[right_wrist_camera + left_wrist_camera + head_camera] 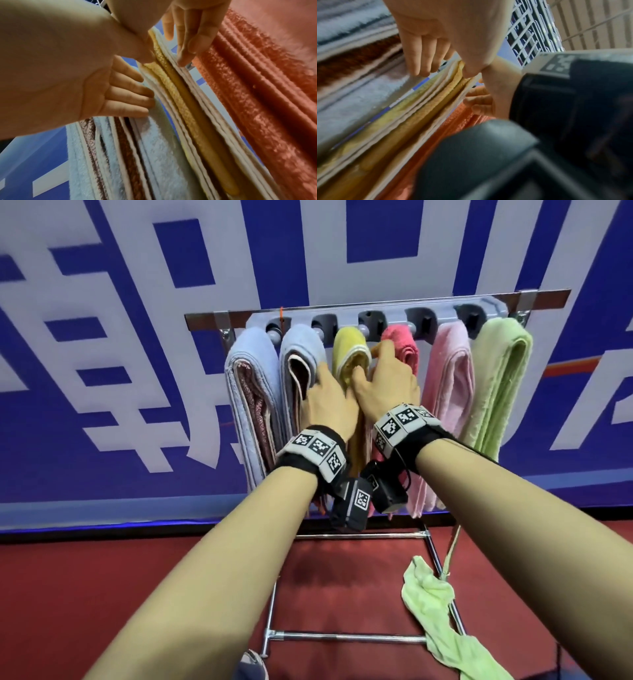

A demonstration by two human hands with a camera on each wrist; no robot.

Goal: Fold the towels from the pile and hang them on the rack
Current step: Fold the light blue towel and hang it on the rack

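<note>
Six folded towels hung side by side on the rack (376, 318) against the blue-and-white banner (137, 302): two blue towels (253, 361) at the 9 o'clock end, then the yellow towel (349, 350), the red towel (402, 344), a pink towel (448, 364) and a green towel (500, 371) at the 3 o'clock end.

Your left hand (329, 402) and right hand (387, 381) met at the yellow towel, near its top. Your left thumb and straight fingers (130, 94) held its layered edge from the 9 o'clock side, the fingers lying between it and the neighbouring blue towel. Your right thumb and fingers (187, 44) held the same edge from the 3 o'clock side, between it and the red towel. Both hands were only part closed, each pinching the yellow towel's folds.

A loose green cloth (435, 611) lay draped over the metal frame (342, 637) at 5 o'clock, above the red floor (102, 577).
</note>
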